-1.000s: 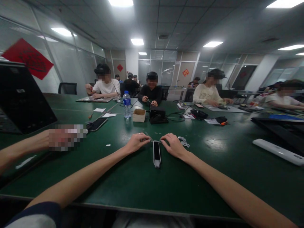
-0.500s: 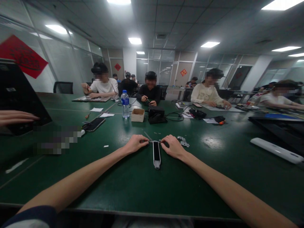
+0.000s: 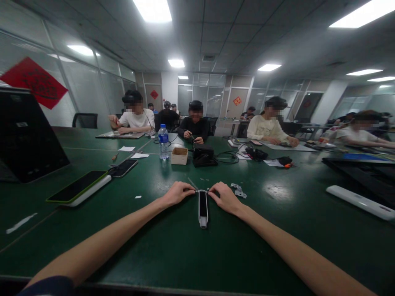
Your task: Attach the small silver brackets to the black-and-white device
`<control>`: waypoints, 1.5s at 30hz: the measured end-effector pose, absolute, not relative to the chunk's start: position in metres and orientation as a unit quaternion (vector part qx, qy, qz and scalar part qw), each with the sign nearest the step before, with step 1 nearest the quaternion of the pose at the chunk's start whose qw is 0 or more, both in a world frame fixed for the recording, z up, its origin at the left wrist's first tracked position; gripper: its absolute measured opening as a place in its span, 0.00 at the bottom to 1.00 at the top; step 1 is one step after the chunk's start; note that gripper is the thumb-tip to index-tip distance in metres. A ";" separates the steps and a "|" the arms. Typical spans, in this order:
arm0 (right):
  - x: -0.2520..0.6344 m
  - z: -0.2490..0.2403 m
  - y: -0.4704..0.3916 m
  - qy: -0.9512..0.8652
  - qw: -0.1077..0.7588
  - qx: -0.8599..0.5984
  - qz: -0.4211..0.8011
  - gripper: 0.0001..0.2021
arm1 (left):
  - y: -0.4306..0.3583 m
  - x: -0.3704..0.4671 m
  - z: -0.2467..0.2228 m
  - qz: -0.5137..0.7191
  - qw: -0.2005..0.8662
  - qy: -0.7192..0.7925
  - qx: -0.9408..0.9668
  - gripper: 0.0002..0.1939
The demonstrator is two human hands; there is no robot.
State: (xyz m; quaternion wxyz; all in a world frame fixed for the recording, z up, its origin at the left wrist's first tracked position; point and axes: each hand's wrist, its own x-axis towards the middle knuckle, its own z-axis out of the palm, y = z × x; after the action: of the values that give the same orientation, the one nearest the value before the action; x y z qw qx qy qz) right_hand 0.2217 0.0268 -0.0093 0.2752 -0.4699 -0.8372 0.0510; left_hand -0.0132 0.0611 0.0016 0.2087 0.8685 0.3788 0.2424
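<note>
Green counter (image 3: 185, 255) fills the lower frame, the largest surface. Both forearms converge at centre frame on one slim black-and-silver device (image 3: 203, 207), which lies flat, long axis toward the viewer. Left hand (image 3: 178, 192) rests curled on the counter, fingertips pinched at the device's far left corner; right hand (image 3: 224, 197) mirrors it at the far right corner, fingers bent and pressed together. A thin rod (image 3: 192, 183) shows at the left fingertips; whether they grip it cannot be told. Judged good practice: keep both wrists planted, pull evenly from each side, avoid twisting the body. Counts: one dark monitor (image 3: 29, 135) at left; two phones (image 3: 83, 187) left of centre; one water bottle (image 3: 163, 142); one cardboard box (image 3: 180, 155); one cluster of metal parts (image 3: 238, 190).
</note>
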 end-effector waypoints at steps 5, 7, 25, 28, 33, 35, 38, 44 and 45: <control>0.221 -0.009 0.026 -0.833 0.279 -0.473 0.065 0.06 | 0.060 -0.013 0.006 0.230 0.233 0.399 0.856 0.11; 0.222 -0.009 0.026 -0.834 0.278 -0.471 0.068 0.06 | 0.061 -0.012 0.007 0.226 0.245 0.403 0.853 0.11; 0.219 -0.003 0.023 -0.831 0.252 -0.489 0.077 0.05 | 0.071 -0.013 0.020 0.151 0.283 0.399 0.859 0.12; 0.219 -0.001 0.022 -0.830 0.246 -0.494 0.083 0.05 | 0.071 -0.013 0.020 0.144 0.302 0.407 0.850 0.14; 0.219 -0.001 0.022 -0.837 0.251 -0.480 0.082 0.05 | 0.069 -0.011 0.023 0.135 0.322 0.427 0.834 0.15; 0.218 -0.001 0.022 -0.840 0.251 -0.475 0.078 0.05 | 0.067 -0.010 0.025 0.134 0.314 0.432 0.835 0.15; 0.219 -0.001 0.022 -0.842 0.245 -0.475 0.076 0.05 | 0.065 -0.008 0.025 0.133 0.297 0.429 0.843 0.14; 0.220 -0.005 0.024 -0.840 0.251 -0.476 0.071 0.04 | 0.064 -0.009 0.016 0.163 0.249 0.399 0.868 0.10; 0.220 -0.005 0.024 -0.840 0.251 -0.475 0.073 0.04 | 0.064 -0.009 0.015 0.173 0.237 0.392 0.872 0.09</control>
State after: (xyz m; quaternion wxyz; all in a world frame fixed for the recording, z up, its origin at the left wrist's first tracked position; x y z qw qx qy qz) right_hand 0.2199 0.0240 -0.0050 0.2513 -0.4748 -0.8402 0.0733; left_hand -0.0094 0.0641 0.0151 0.2367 0.8722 0.3917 0.1725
